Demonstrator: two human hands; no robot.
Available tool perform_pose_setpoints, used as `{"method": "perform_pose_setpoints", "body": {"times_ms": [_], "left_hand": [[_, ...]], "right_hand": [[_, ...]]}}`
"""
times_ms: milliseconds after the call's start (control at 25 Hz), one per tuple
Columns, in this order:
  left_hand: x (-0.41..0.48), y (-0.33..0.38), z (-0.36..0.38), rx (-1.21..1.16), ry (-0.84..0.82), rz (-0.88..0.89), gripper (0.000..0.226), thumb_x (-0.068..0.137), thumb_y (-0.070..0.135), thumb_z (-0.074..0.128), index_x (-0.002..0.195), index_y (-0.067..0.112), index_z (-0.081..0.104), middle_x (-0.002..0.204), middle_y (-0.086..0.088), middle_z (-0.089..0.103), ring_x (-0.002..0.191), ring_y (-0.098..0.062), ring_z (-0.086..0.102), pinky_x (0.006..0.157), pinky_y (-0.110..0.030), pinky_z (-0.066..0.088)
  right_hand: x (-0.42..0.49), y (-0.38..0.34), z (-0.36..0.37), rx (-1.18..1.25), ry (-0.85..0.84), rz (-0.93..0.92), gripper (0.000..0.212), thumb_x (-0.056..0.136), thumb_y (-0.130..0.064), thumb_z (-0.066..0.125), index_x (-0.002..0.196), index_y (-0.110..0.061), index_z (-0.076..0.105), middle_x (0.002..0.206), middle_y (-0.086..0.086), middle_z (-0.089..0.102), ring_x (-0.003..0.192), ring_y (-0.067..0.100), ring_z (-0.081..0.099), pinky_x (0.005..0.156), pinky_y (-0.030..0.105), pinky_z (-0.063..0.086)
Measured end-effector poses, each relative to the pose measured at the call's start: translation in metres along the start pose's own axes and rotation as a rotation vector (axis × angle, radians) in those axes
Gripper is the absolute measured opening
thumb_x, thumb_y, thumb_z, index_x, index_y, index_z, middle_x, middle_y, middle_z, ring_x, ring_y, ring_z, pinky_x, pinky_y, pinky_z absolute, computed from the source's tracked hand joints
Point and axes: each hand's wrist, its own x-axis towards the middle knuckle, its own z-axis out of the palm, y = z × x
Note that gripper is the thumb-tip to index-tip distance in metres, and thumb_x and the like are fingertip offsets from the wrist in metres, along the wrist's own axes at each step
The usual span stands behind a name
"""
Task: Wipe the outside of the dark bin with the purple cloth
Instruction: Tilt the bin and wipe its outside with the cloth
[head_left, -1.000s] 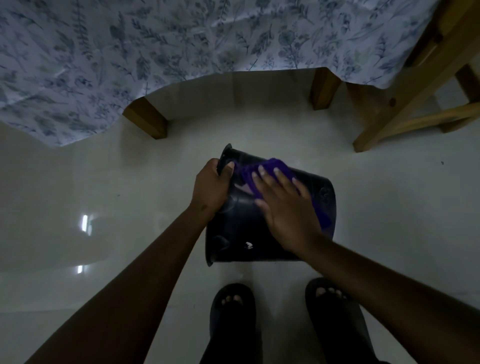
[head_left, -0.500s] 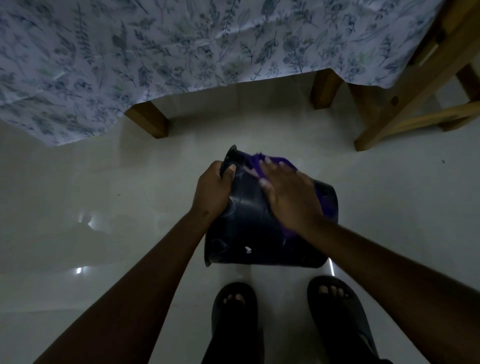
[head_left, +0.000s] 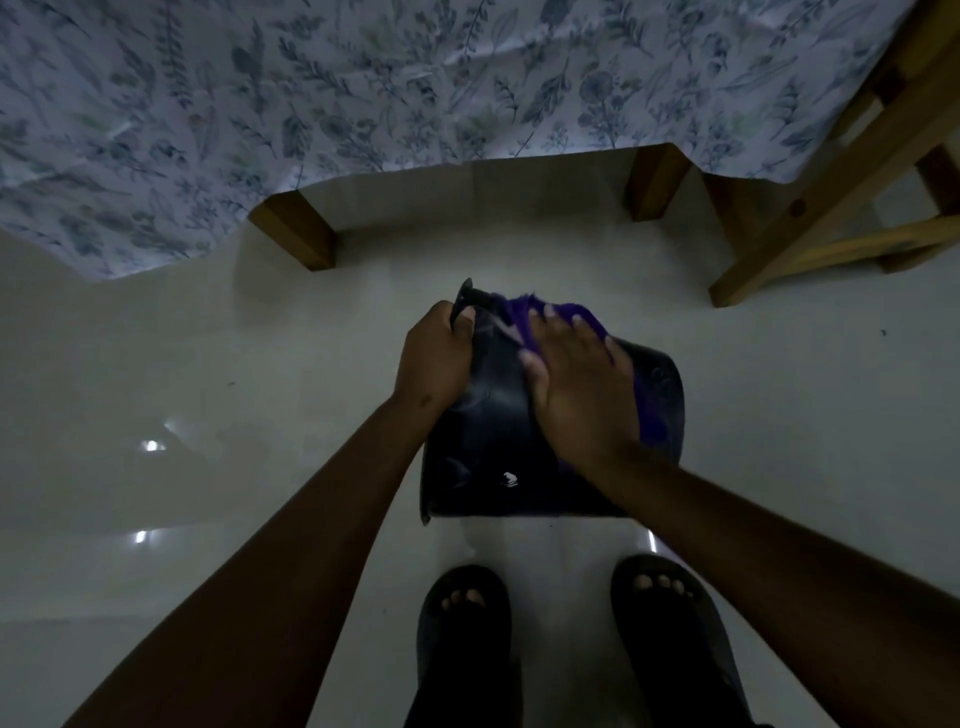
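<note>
The dark bin (head_left: 493, 441) lies on its side on the pale glossy floor (head_left: 260, 389), just in front of the person's feet, its rim turned to the left and its base to the right. The purple cloth (head_left: 550, 312) is spread over the upper far part of the bin's wall, and a strip of it shows again along the right edge of the hand that covers it. The right hand (head_left: 582, 395) lies flat on the cloth with its fingers stretched out, pressing it against the bin; its grip is open-palmed, not wrapped around anything. The left hand (head_left: 434, 364) has its grip closed on the bin's rim at the upper left corner, thumb over the edge.

Two feet in dark sandals (head_left: 462, 623) stand close below the bin. Bright spots of light reflect off the floor to the left. Farther off, a desk draped with a white cloth printed in blue-grey leaves (head_left: 363, 93) fills the top of the view, with two of its wooden legs (head_left: 296, 228) showing under the hem. A light wooden frame (head_left: 831, 182) stands at the upper right.
</note>
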Motion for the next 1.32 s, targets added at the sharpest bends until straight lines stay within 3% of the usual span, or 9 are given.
{"method": "perform_pose_setpoints", "body": {"times_ms": [80,160,360,520,640,800,880,1160,1320], "left_hand": [[0.000,-0.002,-0.001,0.021,0.004,-0.006,0.030,0.101,0.030,0.037,0.097,0.007,0.055,0.085,-0.001,0.055,0.075,-0.017,0.050,0.061,-0.026,0.035],[0.003,-0.005,-0.001,0.052,-0.019,-0.012,0.033,0.101,0.031,0.037,0.102,0.006,0.058,0.091,-0.005,0.059,0.078,-0.018,0.052,0.068,-0.027,0.036],[0.012,0.009,-0.004,0.176,-0.118,0.060,0.034,0.098,0.036,0.044,0.099,0.007,0.062,0.092,-0.010,0.066,0.074,-0.017,0.054,0.063,-0.028,0.039],[-0.037,-0.008,-0.024,-0.163,-0.290,0.038,0.039,0.087,0.035,0.065,0.121,0.021,0.052,0.102,0.009,0.061,0.089,-0.004,0.059,0.070,-0.016,0.046],[-0.055,-0.022,-0.018,-0.166,-0.140,0.068,0.034,0.084,0.034,0.069,0.113,0.023,0.053,0.098,0.013,0.062,0.086,0.004,0.058,0.066,-0.006,0.046],[-0.031,-0.008,-0.011,-0.230,-0.102,0.040,0.029,0.085,0.035,0.068,0.106,0.020,0.055,0.096,0.005,0.064,0.086,-0.010,0.063,0.074,-0.027,0.054],[-0.022,-0.003,-0.010,-0.208,-0.134,0.056,0.030,0.087,0.035,0.065,0.109,0.018,0.054,0.099,0.003,0.064,0.090,-0.015,0.063,0.076,-0.028,0.053],[-0.008,0.009,-0.008,-0.169,-0.162,0.070,0.028,0.089,0.034,0.062,0.110,0.018,0.053,0.091,0.009,0.060,0.079,-0.005,0.058,0.063,-0.017,0.042],[0.000,0.002,-0.003,-0.139,-0.150,0.047,0.034,0.089,0.040,0.060,0.112,0.015,0.056,0.099,0.001,0.065,0.086,-0.015,0.062,0.071,-0.025,0.048]], "right_hand": [[0.021,0.008,-0.006,0.047,-0.011,0.058,0.057,0.100,-0.048,0.018,0.148,-0.021,0.029,0.155,0.002,0.035,0.143,0.024,0.030,0.116,0.048,0.022],[0.008,0.005,-0.005,0.074,-0.047,0.067,0.057,0.100,-0.047,0.019,0.150,-0.019,0.023,0.158,0.002,0.029,0.145,0.023,0.024,0.118,0.046,0.016],[-0.054,-0.005,0.003,-0.039,-0.034,-0.010,0.064,0.097,-0.051,0.019,0.152,-0.019,0.015,0.161,0.002,0.018,0.147,0.026,0.019,0.113,0.051,0.022],[-0.004,0.024,-0.011,0.085,-0.032,0.007,0.057,0.099,-0.049,0.017,0.149,-0.023,0.025,0.155,0.002,0.033,0.139,0.026,0.035,0.106,0.054,0.034],[0.009,0.029,-0.011,0.104,0.006,0.031,0.057,0.099,-0.046,0.015,0.147,-0.020,0.031,0.152,0.007,0.039,0.138,0.028,0.038,0.108,0.051,0.033],[-0.045,-0.006,0.009,-0.048,0.060,0.008,0.060,0.098,-0.044,0.018,0.153,-0.020,0.013,0.161,0.007,0.015,0.148,0.028,0.013,0.116,0.048,0.015],[-0.062,-0.013,0.012,-0.061,0.055,-0.022,0.060,0.098,-0.044,0.022,0.153,-0.022,0.010,0.162,0.006,0.009,0.149,0.028,0.008,0.115,0.048,0.012],[0.041,0.041,-0.014,0.127,0.000,0.144,0.052,0.101,-0.044,0.019,0.146,-0.021,0.034,0.148,0.008,0.045,0.134,0.026,0.043,0.108,0.047,0.033],[-0.008,0.010,-0.003,0.044,0.018,0.082,0.056,0.100,-0.043,0.016,0.152,-0.023,0.016,0.160,0.006,0.020,0.147,0.028,0.019,0.115,0.047,0.018]]}}
